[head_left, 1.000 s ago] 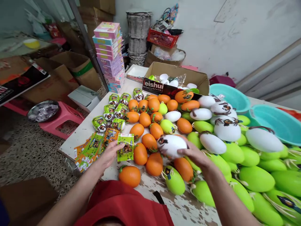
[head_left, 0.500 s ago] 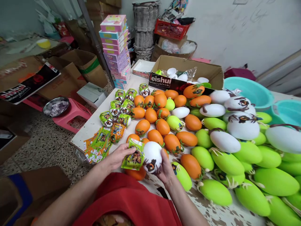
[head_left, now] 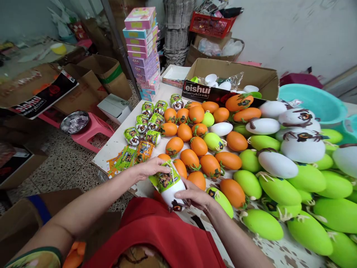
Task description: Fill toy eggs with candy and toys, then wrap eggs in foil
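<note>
In front of my red apron, my left hand (head_left: 152, 168) pinches a green printed wrapper (head_left: 166, 179). My right hand (head_left: 196, 195) grips a white toy egg (head_left: 170, 196) with a brown claw and an eye picture at its lower end. The wrapper covers the egg's upper end; whether it goes all the way round is hidden. Left of my hands lie flat green wrappers (head_left: 126, 158) and an orange wrapped egg (head_left: 144, 150). Beyond them stand several green-wrapped white eggs (head_left: 142, 123). Orange eggs (head_left: 189, 159) lie just past my hands.
Lime-green eggs (head_left: 281, 188) and white eggs (head_left: 277, 163) crowd the table's right side. Behind them are an open carton (head_left: 231, 69) and a turquoise basin (head_left: 315, 96). Stacked pink and purple boxes (head_left: 143, 56) stand at the back. A pink stool (head_left: 90, 130) bears a metal bowl.
The white egg has been tilted, and the green wrapper, held beside it before, now lies over its upper end. My left hand has moved right and up. The view has shifted slightly.
</note>
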`<state>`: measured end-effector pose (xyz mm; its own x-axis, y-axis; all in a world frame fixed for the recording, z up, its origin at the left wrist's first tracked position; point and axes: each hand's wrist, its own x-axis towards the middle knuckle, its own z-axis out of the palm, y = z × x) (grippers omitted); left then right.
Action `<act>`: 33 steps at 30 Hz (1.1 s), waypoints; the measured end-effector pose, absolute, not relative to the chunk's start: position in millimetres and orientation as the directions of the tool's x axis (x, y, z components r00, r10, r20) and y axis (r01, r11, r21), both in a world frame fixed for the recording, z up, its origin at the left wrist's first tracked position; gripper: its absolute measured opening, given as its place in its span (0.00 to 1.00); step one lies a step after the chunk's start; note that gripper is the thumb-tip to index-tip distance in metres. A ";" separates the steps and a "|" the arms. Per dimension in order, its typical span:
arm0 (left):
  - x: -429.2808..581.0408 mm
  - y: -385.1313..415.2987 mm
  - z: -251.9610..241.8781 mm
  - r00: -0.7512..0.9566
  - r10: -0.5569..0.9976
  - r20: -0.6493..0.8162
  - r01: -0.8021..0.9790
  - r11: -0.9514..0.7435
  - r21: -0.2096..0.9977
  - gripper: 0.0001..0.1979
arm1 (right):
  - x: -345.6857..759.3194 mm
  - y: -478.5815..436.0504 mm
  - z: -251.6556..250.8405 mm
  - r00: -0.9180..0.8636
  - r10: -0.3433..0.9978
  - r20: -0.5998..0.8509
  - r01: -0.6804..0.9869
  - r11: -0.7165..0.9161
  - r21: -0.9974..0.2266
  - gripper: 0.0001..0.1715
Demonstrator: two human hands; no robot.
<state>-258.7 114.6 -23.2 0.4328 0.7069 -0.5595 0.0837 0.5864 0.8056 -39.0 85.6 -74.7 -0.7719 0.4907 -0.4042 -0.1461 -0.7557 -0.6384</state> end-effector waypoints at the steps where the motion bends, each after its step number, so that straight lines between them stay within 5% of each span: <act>1: -256.3 113.8 -19.9 0.451 0.712 -0.538 0.143 0.537 0.831 0.16 | -41.7 86.1 -75.2 -0.778 0.488 -0.395 -0.146 -0.752 -0.642 0.46; 5: -256.8 109.0 -2.2 0.398 0.839 -0.370 0.387 0.212 0.897 0.13 | -54.5 79.6 -77.0 -0.779 0.533 -0.330 -0.225 -0.729 -0.647 0.45; 8: -269.5 95.9 2.0 0.102 0.981 -0.164 0.300 0.127 0.946 0.27 | -64.2 64.2 -72.7 -0.734 0.611 -0.296 -0.342 -0.710 -0.616 0.43; 10: -278.6 80.1 -4.6 0.023 0.966 -0.259 0.150 0.253 0.956 0.34 | -69.6 51.9 -67.9 -0.694 0.658 -0.294 -0.415 -0.698 -0.584 0.44; 14: -281.0 47.5 -25.6 0.313 0.758 -0.572 -0.098 0.625 0.775 0.32 | -72.5 39.8 -62.8 -0.667 0.672 -0.323 -0.424 -0.698 -0.576 0.49; 23: -267.5 40.8 -25.7 0.444 0.751 -0.488 -0.225 0.621 0.751 0.35 | -61.2 51.7 -57.8 -0.602 0.693 -0.397 -0.221 -0.623 -0.751 0.36; 33: -273.2 16.5 -31.0 0.443 0.714 -0.542 -0.309 0.689 0.655 0.41 | -65.6 38.1 -48.0 -0.511 0.760 -0.402 -0.185 -0.554 -0.812 0.39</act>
<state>-273.2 16.5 -31.0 0.4427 0.7139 -0.5425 -0.3088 0.6894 0.6553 -65.6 38.1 -48.0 -0.5107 0.7601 -0.4018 -0.1854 -0.5537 -0.8118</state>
